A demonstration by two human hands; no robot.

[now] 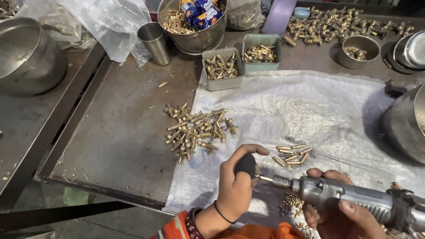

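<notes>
My left hand [237,183] is closed around a small dark part [246,164] and holds it against the thin bit of a grey power screwdriver [336,194]. My right hand [341,217] grips that tool from below, near the bottom right. Just beyond the tool's tip lies a small group of short brass pins [292,156] on a white woven sheet [310,110]. More small brass pieces [290,204] lie under the tool. A pile of brass T-shaped fittings [197,130] rests on the dark metal tray [119,132] to the left of my hands.
Two small grey-green bins [221,68] [261,54] hold brass parts at the back. Behind them stand a steel cup [154,42], a steel bucket [195,26] with brass parts and blue packets, a small steel bowl [358,51] and more fittings [336,24]. Large steel vessels [26,53] [405,119] flank both sides.
</notes>
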